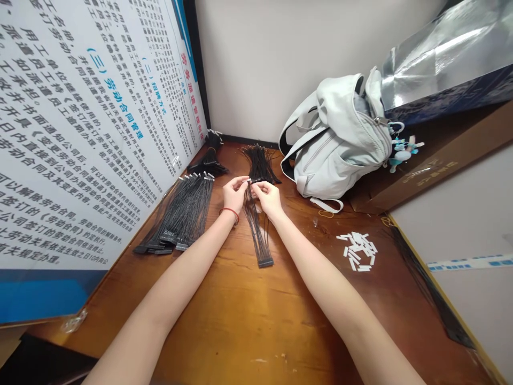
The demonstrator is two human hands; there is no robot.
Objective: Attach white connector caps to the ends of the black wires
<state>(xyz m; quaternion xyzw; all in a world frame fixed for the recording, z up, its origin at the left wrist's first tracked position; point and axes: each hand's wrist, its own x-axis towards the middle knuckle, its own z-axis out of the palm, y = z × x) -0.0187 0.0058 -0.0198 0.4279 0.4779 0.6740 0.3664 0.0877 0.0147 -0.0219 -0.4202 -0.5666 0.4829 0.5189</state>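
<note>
Near the middle of the wooden table point(224, 321), my left hand point(234, 194) pinches a small white connector point(249, 181) at the top end of a black wire harness point(256, 230). Close beside it, the fingers of my right hand point(267, 199) are closed at the upper ends of the same harness's thin wires. Some of these wires hang loose below my right hand. The harness runs down toward me and ends in a flat black connector point(265, 263) resting on the tabletop. The fingertips hide exactly how the wires meet the white connector.
Harnesses with white ends point(186, 206) lie piled at left. Behind are another bundle point(210, 159) and black wires point(259, 163). Loose white connectors point(359, 250) are heaped at right. A pale backpack point(336, 139) leans against a box point(425, 160). Dark wires point(425, 283) line the right edge.
</note>
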